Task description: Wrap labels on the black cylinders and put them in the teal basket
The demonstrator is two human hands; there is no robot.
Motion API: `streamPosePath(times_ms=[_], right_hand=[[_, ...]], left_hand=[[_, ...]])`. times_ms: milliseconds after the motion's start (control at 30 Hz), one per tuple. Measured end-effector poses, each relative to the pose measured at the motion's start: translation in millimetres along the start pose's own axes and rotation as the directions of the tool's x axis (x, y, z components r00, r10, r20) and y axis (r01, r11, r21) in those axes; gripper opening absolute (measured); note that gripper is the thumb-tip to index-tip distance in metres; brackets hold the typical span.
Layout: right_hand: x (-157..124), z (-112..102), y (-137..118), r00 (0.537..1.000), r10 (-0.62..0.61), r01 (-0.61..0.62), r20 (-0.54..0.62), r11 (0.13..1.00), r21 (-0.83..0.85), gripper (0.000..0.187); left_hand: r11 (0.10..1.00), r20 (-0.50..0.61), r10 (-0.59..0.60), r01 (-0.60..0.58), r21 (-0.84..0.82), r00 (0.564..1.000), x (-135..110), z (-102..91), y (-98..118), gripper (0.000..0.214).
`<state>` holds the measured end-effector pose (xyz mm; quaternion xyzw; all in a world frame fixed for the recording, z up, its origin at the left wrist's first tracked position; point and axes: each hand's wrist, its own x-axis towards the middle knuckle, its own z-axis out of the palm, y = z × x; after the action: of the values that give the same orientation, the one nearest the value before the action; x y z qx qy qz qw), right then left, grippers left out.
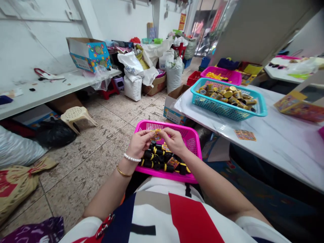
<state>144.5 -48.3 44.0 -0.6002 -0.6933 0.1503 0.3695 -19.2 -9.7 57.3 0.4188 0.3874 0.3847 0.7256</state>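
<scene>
Between my two hands is a small yellow printed label (156,135), held up over the near basket. My left hand (139,143) pinches its left side, and my right hand (174,141) pinches the right side. Below them, a pink plastic basket (196,143) rests at my lap. Several black cylinders with yellow bands (148,163) lie loose in it, partly hidden by my hands. Among these cylinders lies a printed sheet of labels (173,162), and another printed piece (165,147) shows close to my right fingers.
To the right, a white table (215,125) bears a teal basket (227,114) of yellow-wrapped cylinders, a label sheet (245,135) and a pink basket (236,78) with yellow parts. An open carton (174,109) stands beyond my basket. On the left are a beige stool (77,116) and a long bench (58,88).
</scene>
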Motion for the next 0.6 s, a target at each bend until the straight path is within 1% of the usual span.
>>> streamPosePath(times_ms=[33, 67, 100, 167, 200, 267, 333, 400, 500, 533, 567, 600], right_hand=[[6, 4, 7, 0.997, 0.049, -0.046, 0.067, 0.998, -0.045, 0.044], [10, 9, 14, 0.988, 0.091, -0.079, 0.122, 0.992, -0.098, 0.044], [13, 15, 21, 0.979, 0.116, -0.092, 0.167, 0.985, -0.146, 0.038], [15, 27, 34, 0.963, 0.129, -0.079, 0.236, 0.975, -0.21, 0.018], [15, 33, 39, 0.954, 0.135, -0.071, 0.266, 0.969, -0.237, 0.011], [11, 42, 46, 0.94, 0.144, -0.056, 0.308, 0.959, -0.277, 0.012], [8, 46, 49, 0.934, 0.138, -0.04, 0.331, 0.957, -0.286, 0.013], [7, 41, 49, 0.931, 0.117, -0.023, 0.345, 0.964, -0.265, 0.012], [7, 20, 45, 0.941, 0.091, -0.021, 0.325, 0.977, -0.213, 0.014], [7, 12, 43, 0.95, 0.084, -0.042, 0.302, 0.989, -0.142, 0.016], [7, 4, 40, 0.958, 0.081, -0.079, 0.273, 0.997, -0.02, 0.019], [8, -3, 37, 0.965, 0.084, -0.123, 0.249, 0.981, 0.147, 0.022]], left_hand=[[1.0, -0.023, 0.002, -0.003, -0.011, 1.0, 4, -4.4, 1, 0.032], [1.0, -0.047, 0.008, -0.009, -0.02, 0.999, 8, -8.8, 1, 0.031], [1.0, -0.066, 0.014, -0.016, -0.025, 0.998, 11, -13.0, 1, 0.031], [0.999, -0.088, 0.018, -0.02, -0.032, 0.996, 17, -20.2, -1, 0.03], [0.999, -0.092, 0.016, -0.02, -0.041, 0.996, 20, -22.9, -1, 0.03], [0.997, -0.079, 0.012, -0.018, -0.072, 0.997, 22, -26.2, -3, 0.029], [0.993, -0.05, 0.001, -0.007, -0.117, 0.999, 23, -27.1, -4, 0.028], [0.988, -0.031, -0.018, 0.013, -0.151, 0.999, 24, -26.7, -5, 0.026], [0.981, -0.045, -0.041, 0.031, -0.191, 0.998, 25, -25.7, -7, 0.023], [0.979, -0.048, -0.046, 0.035, -0.202, 0.998, 26, -25.1, -8, 0.022], [0.977, -0.051, -0.049, 0.038, -0.21, 0.998, 26, -24.4, -10, 0.022], [0.976, -0.053, -0.051, 0.038, -0.216, 0.997, 27, -23.4, -11, 0.022]])
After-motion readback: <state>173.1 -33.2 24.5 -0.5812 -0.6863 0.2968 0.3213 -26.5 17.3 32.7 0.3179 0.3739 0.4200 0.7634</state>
